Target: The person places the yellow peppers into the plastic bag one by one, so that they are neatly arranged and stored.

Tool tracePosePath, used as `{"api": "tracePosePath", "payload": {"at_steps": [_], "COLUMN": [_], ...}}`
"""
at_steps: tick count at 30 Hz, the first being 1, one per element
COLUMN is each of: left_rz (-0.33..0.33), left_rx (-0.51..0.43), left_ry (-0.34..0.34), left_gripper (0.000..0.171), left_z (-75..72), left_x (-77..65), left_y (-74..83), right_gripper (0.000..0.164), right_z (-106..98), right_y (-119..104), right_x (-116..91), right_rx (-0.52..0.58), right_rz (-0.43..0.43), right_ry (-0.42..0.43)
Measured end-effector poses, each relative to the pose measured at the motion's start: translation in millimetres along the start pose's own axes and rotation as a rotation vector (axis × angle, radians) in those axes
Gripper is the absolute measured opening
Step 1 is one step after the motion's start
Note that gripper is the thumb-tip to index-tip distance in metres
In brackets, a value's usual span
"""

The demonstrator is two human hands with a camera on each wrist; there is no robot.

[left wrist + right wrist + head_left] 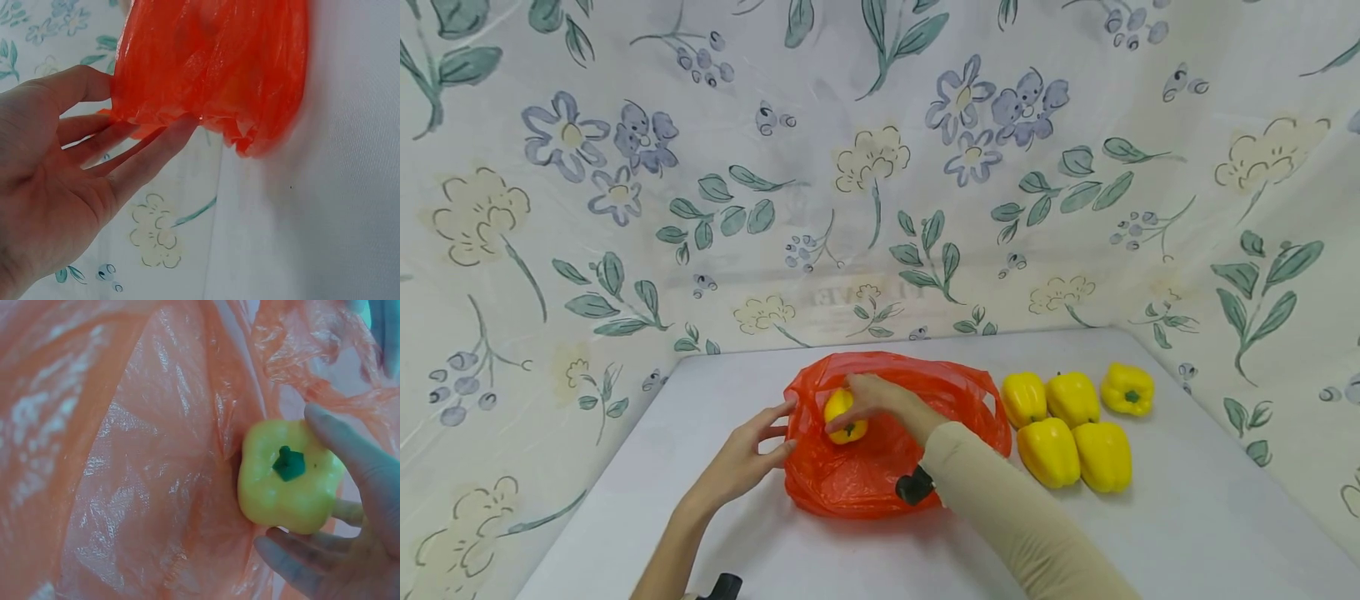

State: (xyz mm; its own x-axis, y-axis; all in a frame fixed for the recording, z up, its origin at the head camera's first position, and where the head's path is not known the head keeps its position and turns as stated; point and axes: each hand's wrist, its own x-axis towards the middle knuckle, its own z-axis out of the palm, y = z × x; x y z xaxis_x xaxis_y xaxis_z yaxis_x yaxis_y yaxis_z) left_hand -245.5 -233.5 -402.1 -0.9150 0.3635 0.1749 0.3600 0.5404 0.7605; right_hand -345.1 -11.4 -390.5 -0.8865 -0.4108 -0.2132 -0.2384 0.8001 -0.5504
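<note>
A red plastic bag (880, 475) lies spread open on the white table. Inside it, toward its left side, is a yellow bell pepper (837, 406) with a green stem. My right hand (877, 395) reaches into the bag and holds that bell pepper (281, 494), thumb on one side and fingers on the other. At the bag's left edge, my left hand (747, 454) touches the outside of the plastic with extended, spread fingers. Close up in the left wrist view, the fingertips (187, 125) meet the red bag (212, 69).
Several more yellow bell peppers (1049, 451) sit together on the table (1180, 517) to the right of the bag. One of them (1127, 389) stands a little apart at the back. A flower-patterned curtain (865, 250) hangs behind and along both sides.
</note>
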Motion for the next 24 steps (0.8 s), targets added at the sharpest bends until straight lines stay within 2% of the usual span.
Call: {"api": "tracePosePath", "payload": {"at_steps": [10, 16, 24], "left_rz": [-0.007, -0.031, -0.053], "left_rx": [-0.009, 0.002, 0.012], "left_ry": [0.002, 0.016, 0.022], "left_gripper": [0.062, 0.063, 0.065], "left_z": [0.3, 0.4, 1.5], "left_x": [-0.5, -1.2, -0.5], "left_y": [-0.2, 0.1, 0.4], "right_gripper": [0.082, 0.088, 0.083], "right_z": [-15.2, -43.3, -86.9], "right_y": [-0.1, 4.3, 22.5], "right_x": [-14.3, -34.6, -73.2], "right_rx": [-0.021, -0.068, -0.101], "right_rz": [-0.047, -0.088, -0.179], "right_ry": [-0.036, -0.057, -0.024]}}
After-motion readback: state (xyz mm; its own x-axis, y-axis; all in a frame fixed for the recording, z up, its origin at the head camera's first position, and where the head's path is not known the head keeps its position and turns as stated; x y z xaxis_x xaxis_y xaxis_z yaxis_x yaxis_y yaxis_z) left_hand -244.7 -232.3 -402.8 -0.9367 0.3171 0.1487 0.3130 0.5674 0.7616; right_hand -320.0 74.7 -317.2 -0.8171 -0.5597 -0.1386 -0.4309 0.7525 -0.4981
